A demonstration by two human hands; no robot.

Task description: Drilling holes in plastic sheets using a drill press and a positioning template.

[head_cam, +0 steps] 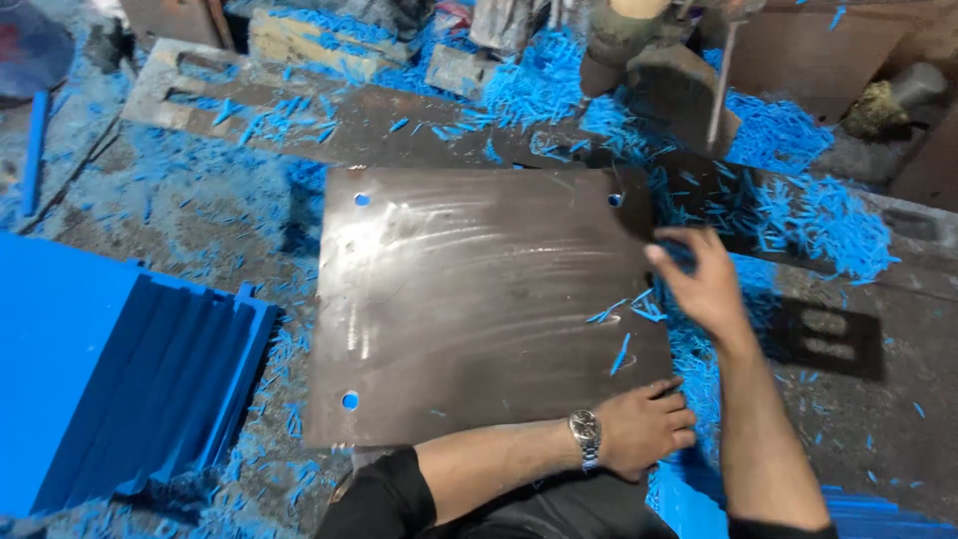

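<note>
Fingers (667, 397) of the left hand (639, 429) are curling over the near right corner of a dark metal plate (479, 299), pinning it flat among blue shavings (788, 215), while the right hand (704, 284), loosely open, is brushing scraps off its right edge.

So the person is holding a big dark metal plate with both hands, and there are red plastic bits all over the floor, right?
Almost. The bits are blue, not red. The head view shows blue plastic shavings scattered all around. The rest holds: the left hand rests on the near right corner of the dark metal plate, and the right hand is at its right edge.
</note>
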